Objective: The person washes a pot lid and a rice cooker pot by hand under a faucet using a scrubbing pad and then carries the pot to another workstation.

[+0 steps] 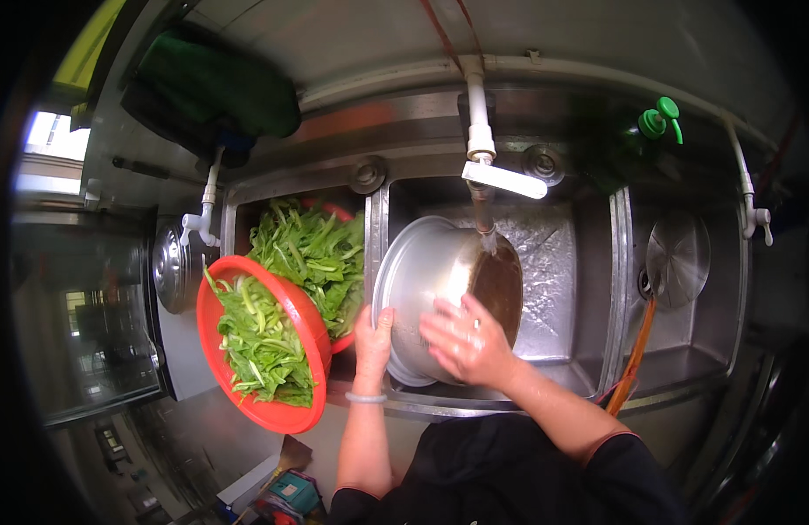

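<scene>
A large aluminium pot point(431, 282) lies tilted on its side in the middle sink basin point(546, 282), rim to the left and browned base point(500, 289) to the right. My left hand point(373, 338) grips the pot's rim at the near left, thumb uppermost. Wet and spread, the fingers of my right hand point(469, 341) are against or just over the pot's outer wall, holding nothing. Water from the tap point(484, 210) runs onto the edge of the base. The pot's inside is hidden from me.
A red plastic basket point(316, 328) of cut leafy greens point(263, 341) rests tilted at the left. More greens point(306, 249) fill the left basin. In the right basin is a round metal skimmer point(678, 259) with an orange-brown handle point(631, 361). A green pump bottle top point(660, 119) stands behind.
</scene>
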`<state>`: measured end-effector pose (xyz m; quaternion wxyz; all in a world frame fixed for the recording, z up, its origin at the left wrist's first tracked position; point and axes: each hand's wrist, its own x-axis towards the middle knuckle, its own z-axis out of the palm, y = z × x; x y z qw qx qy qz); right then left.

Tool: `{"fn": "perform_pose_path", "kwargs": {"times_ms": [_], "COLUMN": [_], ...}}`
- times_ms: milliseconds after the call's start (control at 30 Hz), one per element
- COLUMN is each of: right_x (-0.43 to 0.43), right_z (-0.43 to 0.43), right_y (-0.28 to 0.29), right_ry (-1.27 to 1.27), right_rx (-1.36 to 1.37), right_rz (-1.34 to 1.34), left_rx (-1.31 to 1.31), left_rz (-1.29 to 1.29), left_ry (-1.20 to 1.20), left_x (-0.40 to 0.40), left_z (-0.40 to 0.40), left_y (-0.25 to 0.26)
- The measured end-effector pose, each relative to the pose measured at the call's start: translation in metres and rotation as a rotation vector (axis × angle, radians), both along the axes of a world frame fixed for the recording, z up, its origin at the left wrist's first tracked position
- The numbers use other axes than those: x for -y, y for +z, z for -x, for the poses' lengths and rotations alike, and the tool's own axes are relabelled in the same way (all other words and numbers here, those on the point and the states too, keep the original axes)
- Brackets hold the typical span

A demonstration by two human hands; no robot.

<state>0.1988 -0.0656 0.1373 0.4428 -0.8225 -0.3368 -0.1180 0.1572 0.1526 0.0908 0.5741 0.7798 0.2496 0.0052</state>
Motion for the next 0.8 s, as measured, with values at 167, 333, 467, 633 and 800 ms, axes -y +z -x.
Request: {"fn": "perform_pose_path", "kwargs": {"times_ms": [167,333,467,633,800], "right_x": [0.015,-0.005,-0.014,0.061,0.02], "right_z": [-0.117,-0.072,-0.028,-0.122,-0.06], "right_y": [-0.047,-0.039,-0.01,-0.099,-0.052], "right_ry": [-0.392,-0.184,-0.097,-0.362,-0.33], "right_rx": [-0.732,-0.187,-0.15,-0.889,-0.442], "right_rz": [-0.019,0.048,0.035,0.231,0.101], "left_rx": [0.021,0.09,0.06,0.082,-0.005], "left_rz": [-0.071,-0.145,-0.162,-0.154,-0.21], "left_ry": [-0.047,-0.014,-0.018,-0.053,-0.037], "left_x": [-0.004,-0.011,-0.008,0.001,-0.013], "left_z": [0.017,0.024,0.027,0.017,0.028], "left_y": [-0.013,-0.019,-0.012,-0.012,-0.013]}}
